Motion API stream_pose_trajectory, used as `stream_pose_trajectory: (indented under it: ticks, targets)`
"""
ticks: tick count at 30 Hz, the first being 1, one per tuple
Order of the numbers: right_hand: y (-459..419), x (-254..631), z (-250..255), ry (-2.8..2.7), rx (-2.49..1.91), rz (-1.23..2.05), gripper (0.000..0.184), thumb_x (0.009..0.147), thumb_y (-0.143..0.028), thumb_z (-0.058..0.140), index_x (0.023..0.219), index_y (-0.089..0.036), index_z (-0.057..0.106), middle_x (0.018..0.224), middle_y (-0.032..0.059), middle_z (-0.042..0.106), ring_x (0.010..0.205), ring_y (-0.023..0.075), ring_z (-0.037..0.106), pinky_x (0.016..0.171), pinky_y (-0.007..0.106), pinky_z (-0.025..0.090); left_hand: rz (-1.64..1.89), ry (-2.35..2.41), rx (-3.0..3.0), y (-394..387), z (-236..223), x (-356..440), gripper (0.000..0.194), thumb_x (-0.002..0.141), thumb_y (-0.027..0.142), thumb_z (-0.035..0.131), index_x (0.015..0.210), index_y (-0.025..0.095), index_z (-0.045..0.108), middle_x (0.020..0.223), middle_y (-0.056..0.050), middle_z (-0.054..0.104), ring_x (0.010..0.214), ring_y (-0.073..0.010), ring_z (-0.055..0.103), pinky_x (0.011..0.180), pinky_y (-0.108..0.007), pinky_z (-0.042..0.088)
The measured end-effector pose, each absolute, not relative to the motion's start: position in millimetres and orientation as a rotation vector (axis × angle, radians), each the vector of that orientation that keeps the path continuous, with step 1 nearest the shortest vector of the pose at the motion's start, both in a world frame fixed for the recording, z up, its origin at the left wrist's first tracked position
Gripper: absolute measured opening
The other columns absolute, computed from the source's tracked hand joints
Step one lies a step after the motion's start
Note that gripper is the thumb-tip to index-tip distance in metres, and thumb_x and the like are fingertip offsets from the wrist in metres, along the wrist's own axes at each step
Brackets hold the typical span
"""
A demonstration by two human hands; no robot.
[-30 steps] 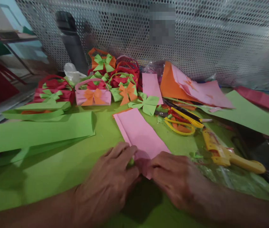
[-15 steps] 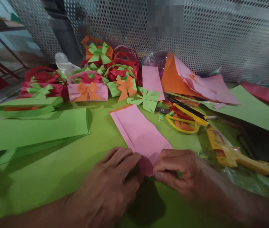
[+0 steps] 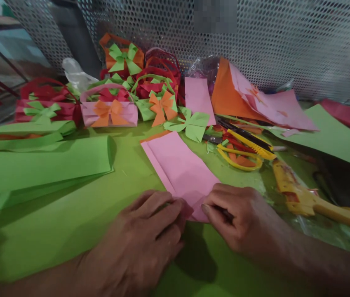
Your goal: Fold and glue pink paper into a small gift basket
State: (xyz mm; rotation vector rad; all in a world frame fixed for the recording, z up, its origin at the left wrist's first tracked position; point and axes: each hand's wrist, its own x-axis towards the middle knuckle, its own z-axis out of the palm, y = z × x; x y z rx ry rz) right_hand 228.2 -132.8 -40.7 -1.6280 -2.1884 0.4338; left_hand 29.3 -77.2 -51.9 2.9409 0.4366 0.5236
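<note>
A folded pink paper (image 3: pixel 182 165) lies slanted on the green tabletop (image 3: pixel 69 231), a strip of orange showing at its far end. At its near left corner, my left hand (image 3: pixel 150 231) has its fingers curled over the edge; the fingertips are partly hidden. My right hand (image 3: pixel 239 216) pinches the near right corner between thumb and bent fingers. Between the two hands the near end of the paper is creased. Just past its far end lies a light green paper bow (image 3: pixel 190 124).
Small paper bags with bows stand at the back, among them a pink bag (image 3: pixel 109 109). Green sheets (image 3: pixel 45 165) lie left. On the right are yellow-handled scissors (image 3: pixel 239 159), a yellow-and-black cutter (image 3: pixel 250 142), a glue gun (image 3: pixel 313 198) and large paper sheets (image 3: pixel 273 105).
The near end of the pink paper now shows a fold crease between my hands. My right thumb has moved up onto the paper's corner. The view has shifted slightly.
</note>
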Motion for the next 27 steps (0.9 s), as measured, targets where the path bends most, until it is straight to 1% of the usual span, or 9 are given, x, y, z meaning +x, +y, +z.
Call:
stream_pose_trajectory:
  ticks: [4,8,10,12,15,18,22,24,27]
  targets:
    - [-134.3,227.0,-45.9,-2.184,-1.690,0.345,0.018,0.073,-0.010,0.045,0.057,-0.019,0.045,0.055,-0.0016,0.045,0.048,0.0096,0.040,0.047,0.027,0.026,0.525,0.433,3.008,-81.7,-50.9,26.7,0.025,0.089,0.028,0.045,0.103,0.014,0.059,0.108,-0.003,0.063,0.106,-0.0207,0.049,0.090,-0.033,0.042]
    - [-134.9,225.7,-46.9,-2.203,-1.690,0.287,0.018,0.074,-0.011,0.044,0.057,-0.018,0.045,0.055,-0.0024,0.043,0.048,0.0085,0.037,0.048,0.026,0.022,0.454,0.439,3.025,-85.6,-47.9,26.0,0.035,0.088,0.042,0.042,0.113,0.021,0.054,0.110,-0.006,0.061,0.103,-0.0245,0.051,0.082,-0.038,0.044]
    - [-135.0,225.3,-46.3,-2.200,-1.685,0.266,0.019,0.075,-0.011,0.043,0.057,-0.017,0.045,0.055,-0.0025,0.043,0.048,0.0084,0.037,0.048,0.026,0.022,0.402,0.447,3.037,-86.1,-46.0,26.0,0.040,0.087,0.048,0.040,0.113,0.022,0.054,0.111,-0.006,0.060,0.102,-0.0247,0.050,0.082,-0.039,0.043]
    - [-135.2,225.0,-45.5,-2.197,-1.683,0.260,0.019,0.076,-0.010,0.043,0.058,-0.017,0.046,0.056,-0.0025,0.044,0.049,0.0084,0.038,0.049,0.025,0.023,0.370,0.436,3.037,-86.1,-45.8,25.9,0.043,0.085,0.051,0.042,0.111,0.019,0.056,0.111,-0.006,0.059,0.104,-0.0242,0.049,0.084,-0.038,0.042]
    - [-135.5,224.6,-44.9,-2.203,-1.686,0.249,0.020,0.077,-0.011,0.042,0.059,-0.017,0.046,0.057,-0.0024,0.045,0.050,0.0086,0.040,0.050,0.025,0.023,0.336,0.444,3.027,-88.1,-49.6,25.8,0.040,0.083,0.050,0.046,0.103,0.018,0.061,0.111,-0.006,0.058,0.107,-0.0246,0.046,0.087,-0.038,0.039]
    - [-135.1,223.7,-44.9,-2.206,-1.693,0.227,0.021,0.077,-0.010,0.042,0.058,-0.017,0.046,0.056,-0.0025,0.045,0.049,0.0085,0.039,0.049,0.025,0.023,0.287,0.497,3.029,-92.6,-53.6,26.3,0.035,0.082,0.047,0.047,0.095,0.020,0.064,0.117,-0.006,0.055,0.110,-0.0271,0.042,0.090,-0.042,0.037]
    - [-134.1,222.7,-44.9,-2.202,-1.695,0.193,0.023,0.079,-0.011,0.040,0.058,-0.018,0.046,0.055,-0.0018,0.046,0.048,0.0091,0.040,0.048,0.026,0.024,0.168,0.561,3.047,-96.1,-51.3,28.0,0.028,0.082,0.034,0.047,0.100,0.022,0.064,0.119,-0.006,0.055,0.110,-0.0277,0.043,0.087,-0.043,0.040]
    - [-134.2,222.7,-44.7,-2.199,-1.694,0.177,0.024,0.079,-0.011,0.040,0.058,-0.019,0.046,0.055,-0.0010,0.047,0.048,0.0100,0.042,0.048,0.026,0.026,0.137,0.570,3.049,-95.7,-48.2,28.5,0.030,0.081,0.034,0.047,0.103,0.021,0.063,0.119,-0.006,0.055,0.109,-0.0279,0.043,0.087,-0.043,0.041]
    - [-135.4,223.2,-43.8,-2.256,-1.694,0.150,0.022,0.079,-0.010,0.041,0.061,-0.021,0.046,0.057,0.0006,0.050,0.049,0.0117,0.044,0.048,0.029,0.027,0.116,0.539,3.042,-94.8,-44.6,27.7,0.033,0.080,0.039,0.048,0.102,0.021,0.064,0.121,-0.007,0.054,0.110,-0.0293,0.043,0.086,-0.045,0.041]
